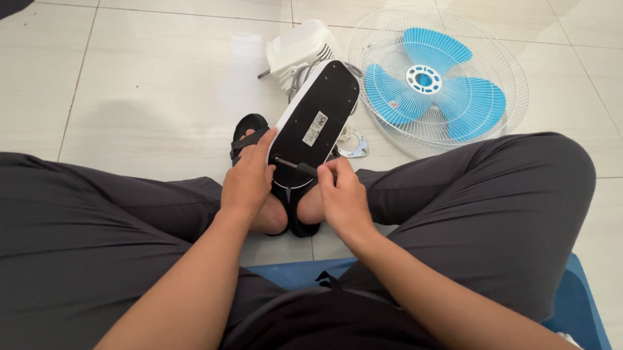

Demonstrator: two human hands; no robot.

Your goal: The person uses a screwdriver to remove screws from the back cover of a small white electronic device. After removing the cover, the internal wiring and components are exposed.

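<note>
An oval fan base [316, 120], black underneath with a white rim and a pale label, stands tilted between my feet. My left hand [250, 181] grips its lower left edge. A screwdriver [295, 167] is in my right hand [341, 197], and its dark shaft points left onto the base's lower end. Behind the base lies the white motor housing [301, 48] with a grey cable.
A white wire fan guard [438, 78] with blue blades lies on the tiled floor to the right. A small metal bracket [353, 146] rests beside the base. My crossed legs in dark trousers and black sandals [248, 132] frame the spot. I sit on a blue mat [572, 301].
</note>
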